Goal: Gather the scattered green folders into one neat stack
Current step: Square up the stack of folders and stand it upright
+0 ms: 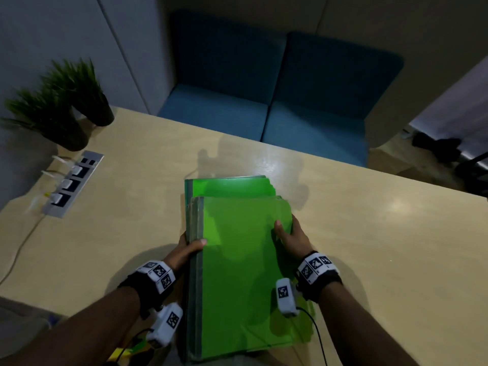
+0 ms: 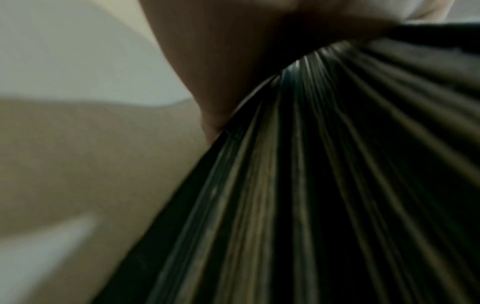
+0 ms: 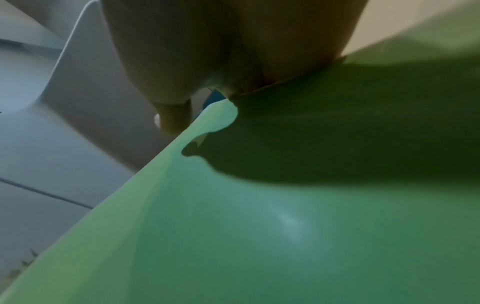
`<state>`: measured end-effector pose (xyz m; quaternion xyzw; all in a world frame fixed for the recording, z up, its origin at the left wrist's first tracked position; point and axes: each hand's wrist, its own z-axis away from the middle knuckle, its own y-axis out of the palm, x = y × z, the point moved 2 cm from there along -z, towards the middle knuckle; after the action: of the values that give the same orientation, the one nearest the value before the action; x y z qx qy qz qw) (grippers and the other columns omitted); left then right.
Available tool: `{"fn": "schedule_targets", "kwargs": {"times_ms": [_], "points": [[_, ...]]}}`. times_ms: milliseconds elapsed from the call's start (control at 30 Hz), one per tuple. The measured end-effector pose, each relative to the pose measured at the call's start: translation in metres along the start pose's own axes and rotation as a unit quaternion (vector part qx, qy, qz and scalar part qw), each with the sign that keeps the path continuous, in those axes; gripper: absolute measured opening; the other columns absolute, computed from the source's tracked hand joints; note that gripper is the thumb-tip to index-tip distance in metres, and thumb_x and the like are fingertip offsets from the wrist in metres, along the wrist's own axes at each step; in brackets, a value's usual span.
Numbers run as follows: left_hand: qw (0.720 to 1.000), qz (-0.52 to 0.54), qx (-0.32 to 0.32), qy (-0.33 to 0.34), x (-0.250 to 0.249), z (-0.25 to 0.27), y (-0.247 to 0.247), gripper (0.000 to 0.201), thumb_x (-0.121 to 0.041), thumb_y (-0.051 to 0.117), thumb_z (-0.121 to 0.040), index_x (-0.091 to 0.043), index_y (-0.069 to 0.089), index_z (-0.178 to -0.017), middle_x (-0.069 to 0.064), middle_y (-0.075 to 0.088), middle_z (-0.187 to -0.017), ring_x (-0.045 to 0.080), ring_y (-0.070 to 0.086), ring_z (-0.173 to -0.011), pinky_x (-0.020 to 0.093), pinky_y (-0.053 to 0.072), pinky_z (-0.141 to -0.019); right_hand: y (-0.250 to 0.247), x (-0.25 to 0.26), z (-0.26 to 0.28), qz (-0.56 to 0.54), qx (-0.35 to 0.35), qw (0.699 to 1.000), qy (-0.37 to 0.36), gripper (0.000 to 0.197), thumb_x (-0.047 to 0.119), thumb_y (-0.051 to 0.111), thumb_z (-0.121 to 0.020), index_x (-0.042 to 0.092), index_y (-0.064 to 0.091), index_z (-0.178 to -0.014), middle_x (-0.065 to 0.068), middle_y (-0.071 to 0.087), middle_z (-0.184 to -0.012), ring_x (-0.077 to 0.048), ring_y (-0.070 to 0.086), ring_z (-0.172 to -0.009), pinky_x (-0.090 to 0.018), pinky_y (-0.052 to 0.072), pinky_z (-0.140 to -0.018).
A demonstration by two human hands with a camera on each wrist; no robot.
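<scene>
Table [image 1: 369, 247]: bears one green folder [image 1: 229, 186] lying flat near its far edge, partly overlapped by a held bundle of green folders [image 1: 237, 260]. Left hand [image 1: 188, 248] clamps the bundle's spine side, thumb on top; right hand [image 1: 290, 237] pinches the open edge likewise. Risk, as judged: glossy covers may slide and fan out, or the bundle may shove the flat folder askew on landing.

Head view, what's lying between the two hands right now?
The green folders: left hand grips their spine edge, right hand the opposite edge, in the head view.
</scene>
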<state>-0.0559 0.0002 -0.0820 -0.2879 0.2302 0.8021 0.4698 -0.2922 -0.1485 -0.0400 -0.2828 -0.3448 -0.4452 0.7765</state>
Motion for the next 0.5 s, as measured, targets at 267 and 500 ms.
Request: {"fn": "schedule_targets", "kwargs": {"times_ms": [267,500], "points": [[0.998,-0.056,0.015,0.008,-0.010,0.010,0.003,0.163,-0.067,0.087,-0.020,-0.019,0.008,-0.154,0.014,0.027,-0.156,0.032,0.035,-0.138,0.043,0.026,-0.113,-0.007,-0.018,-0.020,-0.041,0.004,0.999,0.021,0.067,0.044,0.072,-0.077,0.023,0.048,-0.135,-0.003,0.062,-0.125,-0.020,0.064,-0.101,-0.029,0.059,-0.078],[0.994,-0.045,0.051,0.081,-0.022,0.015,0.009,0.142,-0.046,0.086,-0.022,-0.017,0.020,-0.145,0.008,0.044,-0.126,0.012,0.052,-0.098,0.018,0.048,-0.070,-0.019,-0.005,-0.026,0.010,0.019,0.997,0.077,0.052,0.048,0.054,-0.094,-0.001,0.062,-0.107,0.001,0.072,-0.076,-0.006,0.064,-0.060,-0.019,0.046,-0.052]]}}
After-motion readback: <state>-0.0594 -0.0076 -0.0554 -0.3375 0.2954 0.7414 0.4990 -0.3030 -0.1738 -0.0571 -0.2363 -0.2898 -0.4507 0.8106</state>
